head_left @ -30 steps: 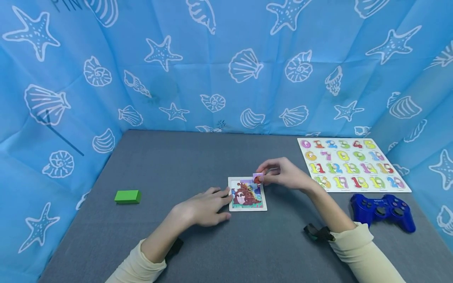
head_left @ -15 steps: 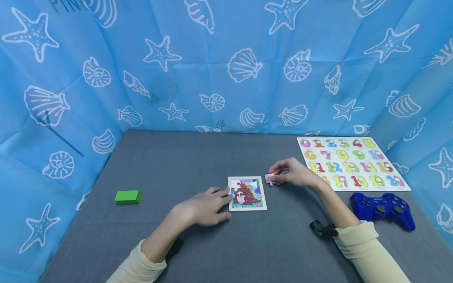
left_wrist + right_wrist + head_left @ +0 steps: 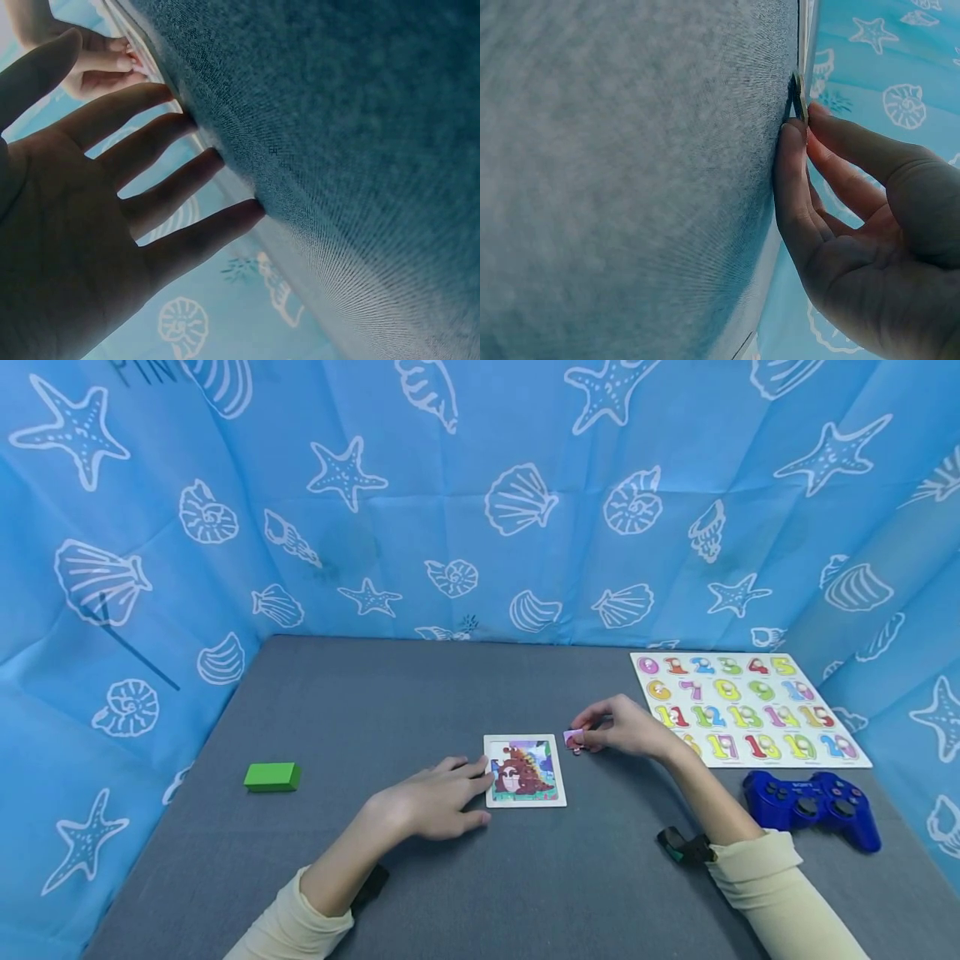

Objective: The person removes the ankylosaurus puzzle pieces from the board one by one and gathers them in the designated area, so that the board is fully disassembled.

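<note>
A small square jigsaw puzzle [image 3: 525, 777] with a brown spiny-backed animal picture and a pale frame lies mid-table in the head view. My left hand [image 3: 438, 799] lies at its left edge, fingers straight and spread, fingertips touching the frame. To the right of the frame, my right hand [image 3: 618, 727] pinches a purple and red puzzle piece [image 3: 572, 740] between thumb and fingers. In the right wrist view the piece [image 3: 800, 97] appears edge-on, tilted close over the cloth. Pale patches show at the puzzle's upper left. The left wrist view shows the left palm [image 3: 75, 232] and extended fingers.
A number puzzle board [image 3: 750, 710] lies at the back right, behind a blue game controller [image 3: 812, 808]. On the left side is a green block [image 3: 272, 777]. A blue shell-print curtain [image 3: 465, 510] borders the grey table [image 3: 375, 693].
My right hand has carried the piece from over the puzzle's upper right corner to the table area right of the frame, and the piece's tilt has shifted slightly. The left hand has stayed put.
</note>
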### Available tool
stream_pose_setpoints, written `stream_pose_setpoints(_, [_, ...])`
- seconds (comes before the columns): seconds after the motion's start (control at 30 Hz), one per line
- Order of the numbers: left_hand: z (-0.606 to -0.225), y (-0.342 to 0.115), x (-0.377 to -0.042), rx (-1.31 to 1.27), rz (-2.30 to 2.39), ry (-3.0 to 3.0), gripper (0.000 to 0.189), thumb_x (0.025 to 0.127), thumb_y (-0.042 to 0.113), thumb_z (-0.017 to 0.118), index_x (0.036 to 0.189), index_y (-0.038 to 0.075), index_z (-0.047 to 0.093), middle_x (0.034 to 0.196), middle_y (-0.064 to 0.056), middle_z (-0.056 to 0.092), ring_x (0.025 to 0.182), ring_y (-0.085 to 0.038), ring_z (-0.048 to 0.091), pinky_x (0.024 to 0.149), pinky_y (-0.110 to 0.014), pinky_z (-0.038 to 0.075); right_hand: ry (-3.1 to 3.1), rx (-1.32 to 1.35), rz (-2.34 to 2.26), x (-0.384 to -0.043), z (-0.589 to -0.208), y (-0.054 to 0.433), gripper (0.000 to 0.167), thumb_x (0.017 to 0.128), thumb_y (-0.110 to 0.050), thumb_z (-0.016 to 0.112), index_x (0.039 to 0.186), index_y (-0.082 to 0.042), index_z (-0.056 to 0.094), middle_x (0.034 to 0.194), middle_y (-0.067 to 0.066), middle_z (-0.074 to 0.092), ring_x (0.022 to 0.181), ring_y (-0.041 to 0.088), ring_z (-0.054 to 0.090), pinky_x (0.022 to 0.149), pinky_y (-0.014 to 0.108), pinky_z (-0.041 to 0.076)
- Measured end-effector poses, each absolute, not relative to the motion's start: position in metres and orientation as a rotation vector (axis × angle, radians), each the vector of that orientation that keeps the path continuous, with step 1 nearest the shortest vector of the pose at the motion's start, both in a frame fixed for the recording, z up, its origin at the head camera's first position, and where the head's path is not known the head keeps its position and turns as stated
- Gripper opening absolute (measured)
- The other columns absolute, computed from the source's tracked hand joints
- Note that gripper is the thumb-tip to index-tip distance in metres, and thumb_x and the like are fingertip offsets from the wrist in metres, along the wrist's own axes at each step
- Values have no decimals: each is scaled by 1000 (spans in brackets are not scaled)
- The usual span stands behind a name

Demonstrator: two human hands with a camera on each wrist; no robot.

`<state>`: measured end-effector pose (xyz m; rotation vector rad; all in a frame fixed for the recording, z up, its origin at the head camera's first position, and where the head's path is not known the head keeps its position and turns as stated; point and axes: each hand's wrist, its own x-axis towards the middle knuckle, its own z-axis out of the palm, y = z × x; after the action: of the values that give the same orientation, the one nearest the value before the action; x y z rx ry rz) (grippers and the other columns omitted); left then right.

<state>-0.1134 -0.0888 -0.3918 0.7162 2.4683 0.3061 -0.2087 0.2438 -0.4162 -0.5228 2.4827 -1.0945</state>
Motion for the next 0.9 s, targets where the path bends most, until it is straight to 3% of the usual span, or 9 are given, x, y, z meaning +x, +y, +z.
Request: stream_pose_setpoints(0.9, [-393, -88, -115, 705, 302, 2463, 65, 112, 47, 58, 170, 23, 40, 183, 2, 25, 171, -28, 22, 133, -63, 30, 2352, -597, -1253, -199, -412, 217, 25, 102, -10, 75, 122, 5, 76, 115, 22, 79, 94, 24, 80, 83, 36, 67])
